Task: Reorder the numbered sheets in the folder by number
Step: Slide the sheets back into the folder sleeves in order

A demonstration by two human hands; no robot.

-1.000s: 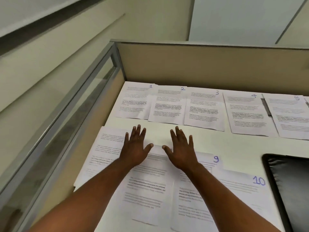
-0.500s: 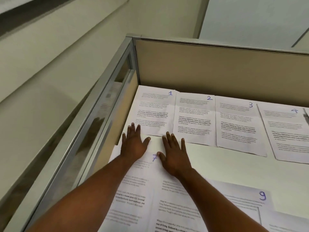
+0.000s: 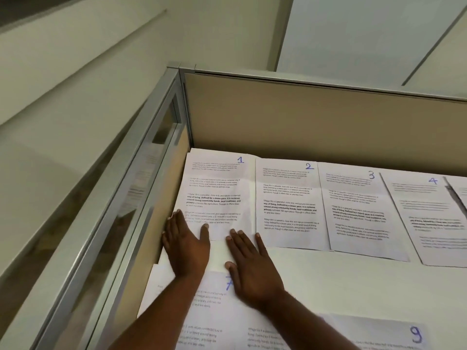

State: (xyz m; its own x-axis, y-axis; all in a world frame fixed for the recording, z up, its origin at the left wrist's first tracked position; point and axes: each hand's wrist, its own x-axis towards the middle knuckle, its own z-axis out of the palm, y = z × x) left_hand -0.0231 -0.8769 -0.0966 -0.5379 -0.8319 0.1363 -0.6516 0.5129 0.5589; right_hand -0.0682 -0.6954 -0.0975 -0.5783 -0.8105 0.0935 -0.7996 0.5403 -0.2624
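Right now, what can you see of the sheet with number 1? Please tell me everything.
Sheet 1 is white paper with four blocks of printed text, the third partly bold, and a blue handwritten 1 at its top right. It lies flat on the desk in the far left corner, beside sheet 2. The left hand rests its fingers on its lower left part; the right hand touches its bottom edge with fingertips.

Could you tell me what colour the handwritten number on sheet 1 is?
Blue, clearest in the head view: the number 1 at the sheet's top right corner.
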